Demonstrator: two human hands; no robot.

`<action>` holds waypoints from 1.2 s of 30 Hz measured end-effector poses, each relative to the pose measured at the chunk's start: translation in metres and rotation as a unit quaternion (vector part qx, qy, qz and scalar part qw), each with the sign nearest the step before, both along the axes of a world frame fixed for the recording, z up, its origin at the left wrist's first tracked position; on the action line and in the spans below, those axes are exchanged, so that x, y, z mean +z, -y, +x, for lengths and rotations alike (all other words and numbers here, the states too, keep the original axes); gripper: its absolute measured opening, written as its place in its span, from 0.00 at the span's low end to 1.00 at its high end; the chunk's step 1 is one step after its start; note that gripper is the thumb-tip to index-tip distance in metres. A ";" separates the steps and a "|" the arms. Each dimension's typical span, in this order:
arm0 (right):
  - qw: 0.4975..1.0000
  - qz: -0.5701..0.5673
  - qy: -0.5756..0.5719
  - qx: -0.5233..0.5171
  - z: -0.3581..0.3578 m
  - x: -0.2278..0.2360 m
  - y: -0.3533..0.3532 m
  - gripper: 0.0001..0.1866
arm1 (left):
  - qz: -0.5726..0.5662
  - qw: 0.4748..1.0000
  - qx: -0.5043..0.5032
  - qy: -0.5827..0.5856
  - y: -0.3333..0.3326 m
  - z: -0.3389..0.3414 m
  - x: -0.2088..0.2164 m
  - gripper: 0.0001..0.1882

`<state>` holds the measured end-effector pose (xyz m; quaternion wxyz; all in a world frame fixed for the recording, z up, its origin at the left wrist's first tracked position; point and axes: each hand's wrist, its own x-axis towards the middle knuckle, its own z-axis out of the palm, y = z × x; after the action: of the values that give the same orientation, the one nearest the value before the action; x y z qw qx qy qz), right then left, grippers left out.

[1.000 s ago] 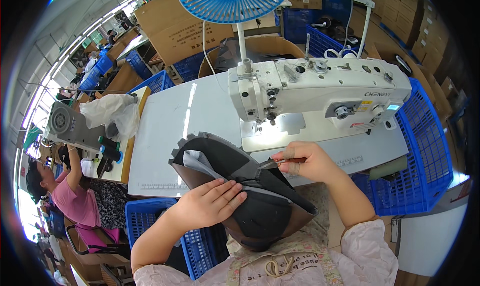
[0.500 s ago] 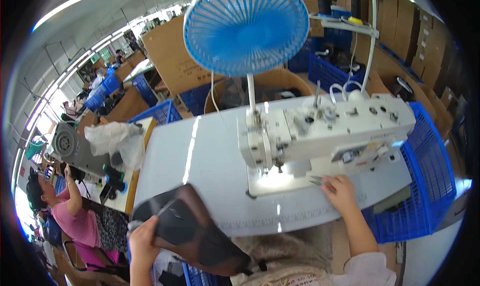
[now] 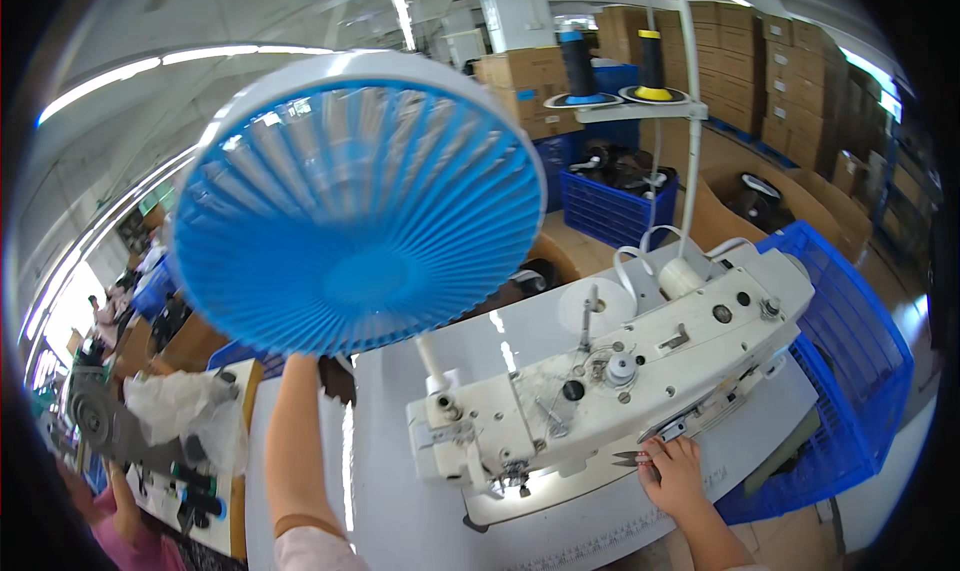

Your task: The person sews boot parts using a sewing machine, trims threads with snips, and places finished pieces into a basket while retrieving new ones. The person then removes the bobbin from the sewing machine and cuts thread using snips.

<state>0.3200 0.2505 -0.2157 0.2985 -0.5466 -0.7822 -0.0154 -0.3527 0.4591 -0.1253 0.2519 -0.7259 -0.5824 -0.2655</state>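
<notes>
The right hand [image 3: 675, 473] is gripping a pair of snips [image 3: 626, 459], its fingers curling round the handles. The snips are pointing left, their long axis running roughly level across the view, and the two blade tips are standing slightly apart. They are showing just in front of the sewing machine [image 3: 600, 396]. The back of that hand is facing up, and the right forearm [image 3: 712, 536] is slanting in from the lower right. The left forearm [image 3: 296, 451] is stretching straight forward from the lower edge; the fan [image 3: 365, 271] is hiding the left hand, so its opening and anything it is holding cannot be told. A dark brown piece [image 3: 338, 379] is showing just right of that forearm, below the fan's rim. The sewing machine is standing on the grey bench [image 3: 400, 531], and a blue crate [image 3: 865, 391] is sitting at the right. Farther left, a person in pink [image 3: 135, 546] is partly showing near a grey machine [image 3: 95, 411]
</notes>
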 end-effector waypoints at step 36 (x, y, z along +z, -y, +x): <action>0.840 -0.310 0.198 -0.399 0.521 0.010 -0.039 0.13 | -0.397 0.808 -0.431 -0.058 0.249 0.603 -0.070 0.32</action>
<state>0.8407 0.2897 -0.2060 -0.0797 -0.8606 -0.5031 0.0021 0.2507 0.2098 -0.1956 -0.1654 -0.9531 -0.2485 -0.0504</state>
